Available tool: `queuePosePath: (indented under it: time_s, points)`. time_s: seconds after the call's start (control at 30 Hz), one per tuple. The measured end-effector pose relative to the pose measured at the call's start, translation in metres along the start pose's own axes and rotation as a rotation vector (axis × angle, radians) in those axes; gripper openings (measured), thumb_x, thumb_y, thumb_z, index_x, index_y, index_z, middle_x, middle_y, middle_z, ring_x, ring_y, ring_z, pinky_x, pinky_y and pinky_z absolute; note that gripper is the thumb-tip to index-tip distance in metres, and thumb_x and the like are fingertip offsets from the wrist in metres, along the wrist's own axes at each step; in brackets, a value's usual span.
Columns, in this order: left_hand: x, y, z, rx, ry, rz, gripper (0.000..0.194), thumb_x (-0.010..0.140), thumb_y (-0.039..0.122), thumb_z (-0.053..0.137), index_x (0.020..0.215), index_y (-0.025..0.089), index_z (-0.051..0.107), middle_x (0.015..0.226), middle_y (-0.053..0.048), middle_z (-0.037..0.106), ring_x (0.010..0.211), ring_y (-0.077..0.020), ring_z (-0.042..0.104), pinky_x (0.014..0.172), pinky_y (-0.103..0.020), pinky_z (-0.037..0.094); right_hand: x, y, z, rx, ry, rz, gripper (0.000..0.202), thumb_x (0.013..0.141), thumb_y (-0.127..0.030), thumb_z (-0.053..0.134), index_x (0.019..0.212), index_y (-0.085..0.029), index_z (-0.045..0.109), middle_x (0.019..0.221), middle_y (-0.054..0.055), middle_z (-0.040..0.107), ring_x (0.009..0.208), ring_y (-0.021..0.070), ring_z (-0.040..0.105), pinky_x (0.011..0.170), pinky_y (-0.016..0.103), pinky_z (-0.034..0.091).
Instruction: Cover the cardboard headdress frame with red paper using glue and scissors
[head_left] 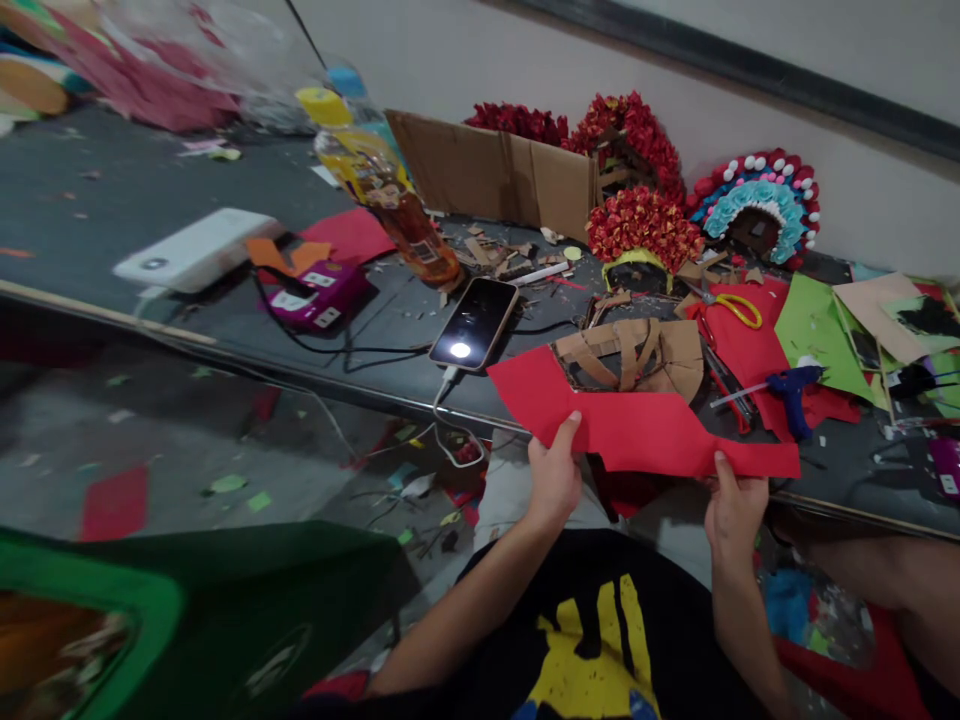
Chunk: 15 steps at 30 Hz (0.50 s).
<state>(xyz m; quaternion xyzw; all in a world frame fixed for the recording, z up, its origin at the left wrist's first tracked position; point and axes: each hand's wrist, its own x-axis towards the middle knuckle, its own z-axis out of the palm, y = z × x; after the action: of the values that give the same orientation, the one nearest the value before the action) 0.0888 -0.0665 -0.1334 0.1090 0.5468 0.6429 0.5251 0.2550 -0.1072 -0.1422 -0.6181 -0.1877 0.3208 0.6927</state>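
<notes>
Dark tabletop (67, 210) strewn with scraps, against a pale wall. Left hand (556, 475) and right hand (736, 510) each pinch the lower edge of a cut red paper (645, 428), thumbs uppermost, right of centre in the frame. Just beyond lies a cardboard frame (684, 360); a phone (487, 308) lies at centre, a blue glue gun (798, 396) at right.

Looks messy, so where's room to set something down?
Mostly bare dark tabletop lies between white rectangular power bank and crumpled plastic bag; another patch, with black cable, between purple socket block and black-screened phone. Crowded: around blue glue gun.
</notes>
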Motion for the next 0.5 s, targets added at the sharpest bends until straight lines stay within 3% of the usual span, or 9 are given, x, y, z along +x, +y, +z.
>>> queuePosePath:
  time_s: [0.13,0.3,0.5]
  points:
    - [0.002,0.002,0.000,-0.085,0.087,0.010,0.028,0.060,0.031,0.073,0.083,0.023,0.059,0.091,-0.004,0.070,0.087,-0.0225,0.066,0.074,-0.032,0.052,-0.002,0.006,-0.002,-0.023,-0.052,0.022,0.036,0.061,-0.029,0.074,0.092,-0.019,0.059,0.077,-0.003,0.065,0.059,0.0107,0.059,0.048,0.023,0.051]
    - [0.002,0.008,-0.001,-0.139,0.048,0.038,0.028,0.061,0.030,0.073,0.085,0.023,0.060,0.086,-0.002,0.070,0.077,-0.0190,0.066,0.071,-0.030,0.052,0.000,0.002,0.003,0.081,-0.069,0.115,0.037,0.059,-0.030,0.075,0.089,-0.020,0.057,0.070,-0.006,0.064,0.056,0.0106,0.058,0.046,0.022,0.049]
    - [-0.005,0.017,0.003,-0.155,0.042,0.022,0.024,0.062,0.031,0.070,0.083,0.024,0.059,0.081,-0.001,0.068,0.078,-0.0181,0.066,0.073,-0.030,0.052,-0.021,0.004,0.014,0.277,-0.188,0.305,0.026,0.062,-0.032,0.072,0.080,-0.021,0.058,0.076,-0.002,0.068,0.070,0.0129,0.065,0.062,0.026,0.055]
